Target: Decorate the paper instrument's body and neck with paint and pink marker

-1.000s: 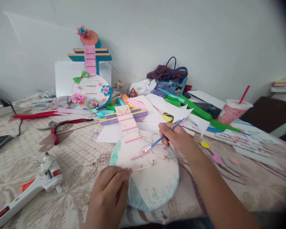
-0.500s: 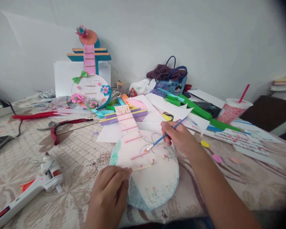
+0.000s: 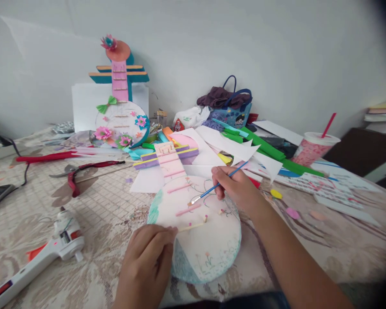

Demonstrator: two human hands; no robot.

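A white model lute [image 3: 212, 244] with a pink neck [image 3: 170, 161] lies before me, its round face drawn with flowers and vines. My right hand [image 3: 233, 184] pinches a thin blue paintbrush [image 3: 220, 183]. The brush tip is at the upper middle of the face, just above a pink strip [image 3: 188, 210]. My left hand [image 3: 149, 257] is closed at the lute's left edge, its fingertips by the end of a pale stick [image 3: 193, 226]; the grip underneath is hidden. Small pink-tipped pegs [image 3: 205, 218] stand near that stick.
A decorated lute [image 3: 120, 116] stands upright at the back left. A glue gun [image 3: 54, 249] and red-handled pliers [image 3: 73, 178] lie to the left. Coloured paper [image 3: 263, 143], a handled bag [image 3: 234, 113] and a drink cup [image 3: 315, 148] with a straw are behind and to the right.
My right hand has shifted a little to the left, and the brush tip has moved left along the lute's face. My left hand stays in place.
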